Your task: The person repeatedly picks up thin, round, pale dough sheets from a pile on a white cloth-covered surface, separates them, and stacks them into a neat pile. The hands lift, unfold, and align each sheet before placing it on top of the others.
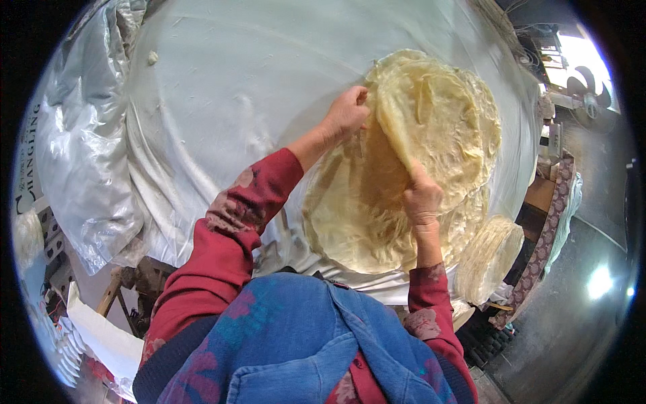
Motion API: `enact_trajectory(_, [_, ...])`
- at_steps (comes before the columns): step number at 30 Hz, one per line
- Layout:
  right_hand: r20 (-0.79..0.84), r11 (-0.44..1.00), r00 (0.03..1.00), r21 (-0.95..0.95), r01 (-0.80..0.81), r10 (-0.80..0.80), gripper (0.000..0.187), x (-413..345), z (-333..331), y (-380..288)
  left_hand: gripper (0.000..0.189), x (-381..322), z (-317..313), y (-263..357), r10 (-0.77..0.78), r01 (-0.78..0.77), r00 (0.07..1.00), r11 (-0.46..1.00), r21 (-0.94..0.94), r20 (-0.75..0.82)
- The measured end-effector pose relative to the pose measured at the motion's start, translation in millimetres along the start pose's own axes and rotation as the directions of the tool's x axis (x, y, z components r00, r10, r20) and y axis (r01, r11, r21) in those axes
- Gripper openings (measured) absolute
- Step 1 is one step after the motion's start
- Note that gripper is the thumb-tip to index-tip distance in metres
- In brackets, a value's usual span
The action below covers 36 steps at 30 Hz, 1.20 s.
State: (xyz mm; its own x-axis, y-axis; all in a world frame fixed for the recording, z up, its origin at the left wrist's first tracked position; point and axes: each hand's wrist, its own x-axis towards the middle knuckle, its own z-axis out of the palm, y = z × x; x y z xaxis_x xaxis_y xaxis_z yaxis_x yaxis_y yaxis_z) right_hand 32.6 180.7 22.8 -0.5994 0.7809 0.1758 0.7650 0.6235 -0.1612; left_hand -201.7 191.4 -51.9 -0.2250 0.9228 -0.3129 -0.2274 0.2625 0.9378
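Observation:
A pile of round, pale yellow fibrous sheets [353, 232], silk floss by the look, lies before me on a plastic-covered work surface [227, 76]. The top sheet [434, 116] is partly lifted, its left edge gathered into a thick fold. My right hand [423, 197] grips the lower end of that fold in a fist. At the upper left rim, my left hand [348, 111] has its fingers curled and pinched on the thin edge of the sheet. Between the hands a shaded strip of the layers below shows.
A thick stack of similar fibre pads [489, 257] sits at the lower right. Crumpled clear plastic [91, 151] hangs along the left side. A small white tuft [152, 57] lies at the upper left. An electric fan [589, 96] stands at the far right.

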Motion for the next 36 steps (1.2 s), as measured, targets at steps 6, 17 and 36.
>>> enact_trajectory(6, [0.176, 0.847, 0.924, 0.369, -0.382, 0.341, 0.022, 20, -18, 1, 0.040, 8, -6, 14, -0.223, 0.223, 0.975, 0.953, -0.206, 0.025])
enact_trajectory(17, [0.081, 0.938, 0.964, 0.220, -0.266, 0.254, 0.026, 28, 15, -11, 0.035, 13, 1, 7, -0.153, 0.153, 0.960, 0.988, 0.020, 0.236])
enact_trajectory(36, [0.304, 0.914, 0.908, 0.195, -0.355, 0.288, 0.044, 33, 5, -24, 0.040, 14, -6, 14, -0.156, 0.239, 0.913, 0.953, -0.185, 0.376])
